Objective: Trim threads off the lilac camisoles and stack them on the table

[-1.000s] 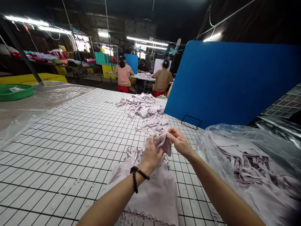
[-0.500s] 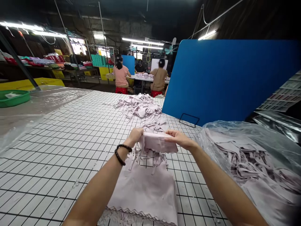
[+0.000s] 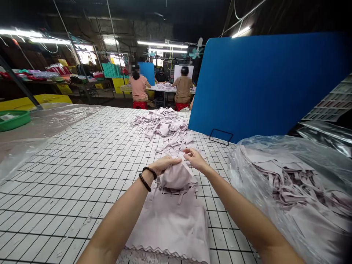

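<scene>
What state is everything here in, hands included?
Left hand: closed on cloth piece
Right hand: fingers bent near its upper edge, contact unclear
Cloth piece: held up, bunched
Cloth below: laid flat
Cloth heap: loose, jumbled
Plastic bag: crumpled, garments inside
Blue board: standing
Ceiling lights: lit

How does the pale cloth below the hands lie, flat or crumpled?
Mostly flat: the pale cloth lies smooth on the gridded table, its wavy edge stretched out, unlike the bunched piece in the left hand.
</scene>
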`<state>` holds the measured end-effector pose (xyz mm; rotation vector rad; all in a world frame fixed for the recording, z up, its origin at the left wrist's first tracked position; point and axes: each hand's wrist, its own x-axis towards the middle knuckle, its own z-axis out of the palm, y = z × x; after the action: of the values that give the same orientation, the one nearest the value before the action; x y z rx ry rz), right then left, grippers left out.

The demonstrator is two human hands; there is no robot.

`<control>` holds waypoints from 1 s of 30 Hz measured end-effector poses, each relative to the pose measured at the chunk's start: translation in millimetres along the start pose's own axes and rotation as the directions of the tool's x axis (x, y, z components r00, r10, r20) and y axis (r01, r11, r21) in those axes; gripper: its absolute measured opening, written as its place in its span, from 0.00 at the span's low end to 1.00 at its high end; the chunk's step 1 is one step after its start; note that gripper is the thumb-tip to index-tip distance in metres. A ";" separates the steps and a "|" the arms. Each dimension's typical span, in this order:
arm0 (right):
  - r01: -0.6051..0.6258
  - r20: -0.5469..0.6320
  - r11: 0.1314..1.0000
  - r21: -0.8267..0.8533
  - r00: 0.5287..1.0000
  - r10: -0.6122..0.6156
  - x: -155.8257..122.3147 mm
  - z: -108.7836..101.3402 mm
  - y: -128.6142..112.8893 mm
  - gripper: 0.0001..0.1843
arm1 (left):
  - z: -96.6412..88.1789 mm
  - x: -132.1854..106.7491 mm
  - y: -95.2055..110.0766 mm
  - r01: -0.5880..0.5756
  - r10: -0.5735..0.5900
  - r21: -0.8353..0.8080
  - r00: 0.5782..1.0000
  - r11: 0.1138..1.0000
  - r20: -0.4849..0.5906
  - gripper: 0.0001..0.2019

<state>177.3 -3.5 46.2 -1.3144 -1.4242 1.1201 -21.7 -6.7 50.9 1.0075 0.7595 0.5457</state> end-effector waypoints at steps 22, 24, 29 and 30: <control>0.119 0.161 0.991 0.067 0.979 -0.129 -9.5 40.5 17.5 0.14 | -27.0 -36.1 3.0 -0.072 0.616 0.738 0.608 0.671 -0.501 0.37; 0.159 0.168 0.987 -0.006 0.973 -0.156 -5.5 42.7 16.8 0.12 | -19.3 -36.7 2.5 -0.181 0.641 0.835 0.728 0.520 -0.242 0.35; 0.219 0.108 0.954 -0.205 0.974 -0.200 -3.9 42.8 18.3 0.10 | -9.1 -26.1 -17.8 -0.086 0.520 0.888 0.834 0.451 -0.184 0.32; 0.229 0.098 0.943 -0.242 0.973 -0.211 -5.3 42.1 18.9 0.09 | -7.4 -23.0 -24.8 -0.028 0.537 0.903 0.812 0.429 -0.230 0.31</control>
<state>140.5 -10.4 18.6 -1.2590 -1.7653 0.8645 -40.3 -30.1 33.4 2.0707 1.4205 0.7569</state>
